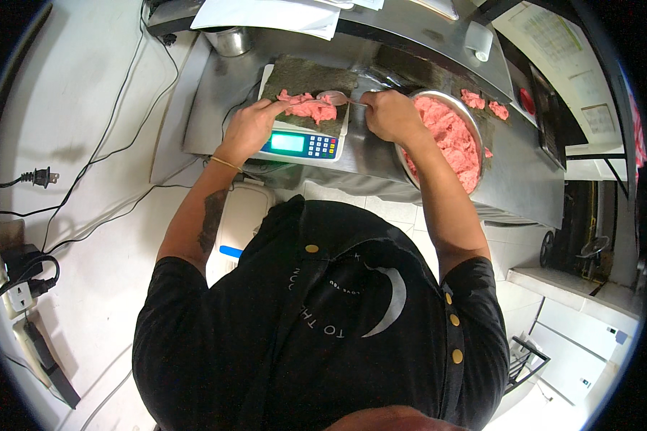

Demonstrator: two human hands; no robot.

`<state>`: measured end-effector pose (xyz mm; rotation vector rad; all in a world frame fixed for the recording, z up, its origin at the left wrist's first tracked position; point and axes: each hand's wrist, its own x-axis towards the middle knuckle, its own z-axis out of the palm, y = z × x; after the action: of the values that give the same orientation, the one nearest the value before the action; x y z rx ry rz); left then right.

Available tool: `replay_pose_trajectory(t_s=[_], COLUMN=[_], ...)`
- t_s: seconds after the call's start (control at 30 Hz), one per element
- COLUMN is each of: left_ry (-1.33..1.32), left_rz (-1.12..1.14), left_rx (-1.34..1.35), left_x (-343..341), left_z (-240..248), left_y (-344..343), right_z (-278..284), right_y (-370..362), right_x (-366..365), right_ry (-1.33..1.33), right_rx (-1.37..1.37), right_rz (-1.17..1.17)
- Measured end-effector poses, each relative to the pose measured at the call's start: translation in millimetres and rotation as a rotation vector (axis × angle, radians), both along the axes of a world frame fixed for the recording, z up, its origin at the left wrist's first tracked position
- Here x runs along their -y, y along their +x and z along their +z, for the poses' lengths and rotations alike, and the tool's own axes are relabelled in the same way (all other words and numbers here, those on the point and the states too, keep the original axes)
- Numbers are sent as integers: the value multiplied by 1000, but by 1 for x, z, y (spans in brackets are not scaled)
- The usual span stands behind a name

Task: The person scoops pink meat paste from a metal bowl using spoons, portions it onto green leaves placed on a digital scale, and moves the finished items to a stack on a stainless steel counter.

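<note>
While the left hand (249,128) rests loosely open on the dark green seaweed sheet (305,80) atop the white digital scale (303,141), the right hand (389,113) grips a metal spoon (335,97) over the pink minced paste (311,108); at three o'clock sits the round steel bowl (447,136) on the steel tabletop (223,93).

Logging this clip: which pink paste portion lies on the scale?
The pink paste portion on the seaweed sheet atop the scale, between both hands; the others sit right of the bowl.
</note>
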<state>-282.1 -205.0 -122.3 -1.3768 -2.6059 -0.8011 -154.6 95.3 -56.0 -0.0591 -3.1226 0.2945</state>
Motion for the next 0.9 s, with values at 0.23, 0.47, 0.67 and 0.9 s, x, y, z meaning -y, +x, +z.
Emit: replay_pose_trajectory(t_s=[0.23,0.47,0.67,0.9], left_ry=[86,158,173,414], left_rz=[-14,3,21,133], left_rx=[-14,-123,-148,189], left_x=[-4,-4,-6,-34], left_z=[8,21,57,54], left_y=[2,-4,-2,28], right_z=[11,16,20,15], right_y=[4,5,15,61], right_x=[2,-8,-9,-22], right_ry=[-16,-107,-340,-548], right_rx=[-20,-97,-155,-212], right_rz=[33,-30,-124,-307])
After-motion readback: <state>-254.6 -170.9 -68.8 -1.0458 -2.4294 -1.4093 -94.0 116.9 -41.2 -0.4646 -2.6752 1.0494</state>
